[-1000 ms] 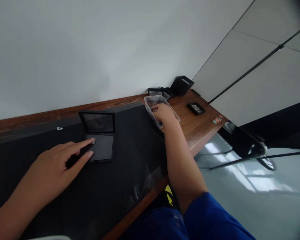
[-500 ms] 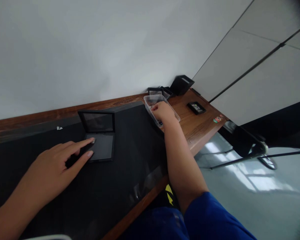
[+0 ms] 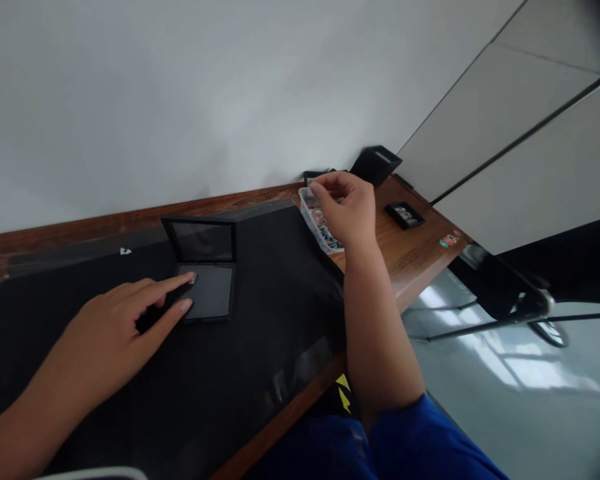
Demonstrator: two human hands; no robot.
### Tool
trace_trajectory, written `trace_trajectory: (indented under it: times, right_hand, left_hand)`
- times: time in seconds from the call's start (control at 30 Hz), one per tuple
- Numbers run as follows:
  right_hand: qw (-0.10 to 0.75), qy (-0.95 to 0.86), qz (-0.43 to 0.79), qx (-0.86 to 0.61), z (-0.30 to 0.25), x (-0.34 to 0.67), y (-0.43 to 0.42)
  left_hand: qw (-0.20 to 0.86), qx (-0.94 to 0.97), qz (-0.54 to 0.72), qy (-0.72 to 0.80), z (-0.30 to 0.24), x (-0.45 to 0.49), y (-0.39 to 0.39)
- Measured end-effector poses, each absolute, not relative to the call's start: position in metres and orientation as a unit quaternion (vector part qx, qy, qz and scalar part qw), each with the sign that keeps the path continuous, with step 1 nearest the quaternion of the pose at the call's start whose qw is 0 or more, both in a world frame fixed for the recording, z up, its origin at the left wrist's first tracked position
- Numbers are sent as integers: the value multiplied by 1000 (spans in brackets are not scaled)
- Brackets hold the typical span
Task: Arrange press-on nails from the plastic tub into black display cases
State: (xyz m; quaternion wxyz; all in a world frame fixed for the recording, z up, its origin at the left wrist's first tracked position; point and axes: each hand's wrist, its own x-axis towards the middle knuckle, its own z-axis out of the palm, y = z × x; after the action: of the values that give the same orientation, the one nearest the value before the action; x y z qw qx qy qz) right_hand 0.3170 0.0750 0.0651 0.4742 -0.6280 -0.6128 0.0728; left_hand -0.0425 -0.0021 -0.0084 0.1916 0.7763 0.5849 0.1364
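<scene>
A flat black case (image 3: 233, 293) lies on the dark mat with its clear-windowed lid raised and a grey pad inside. My left hand (image 3: 117, 317) rests at its left side, index finger and thumb stretched out and apart. The index fingertip touches the pad's left edge, where a tiny shiny spot shows by the nail; the thumb tip is at the case's edge. Above a clear plastic tub (image 3: 307, 212) of small colourful pieces, my right hand (image 3: 353, 203) is raised with thumb and index finger pinched together. Whatever is in that pinch is too small to make out.
A black mat (image 3: 275, 287) covers much of the wooden desk. Behind the tub stand a black box (image 3: 377, 163) and dark frames. Farther right lie a small black tray (image 3: 404, 215) and colourful bits (image 3: 449, 239). A white scrap (image 3: 125, 251) sits near the wall.
My right hand has lifted out of the plastic tub and now hovers over it in a pinch, uncovering the pieces inside. The left hand stays at the case. The view has shifted slightly.
</scene>
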Motion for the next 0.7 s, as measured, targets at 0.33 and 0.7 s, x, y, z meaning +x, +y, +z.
trace_trajectory:
  times: [0.33, 0.7]
  right_hand:
    - [492, -686, 362, -395, 55, 234, 39]
    - [294, -777, 425, -359, 17, 215, 50]
  left_hand:
    - [192, 784, 140, 574, 0, -35, -2]
    - [187, 783, 150, 573, -5, -36, -2]
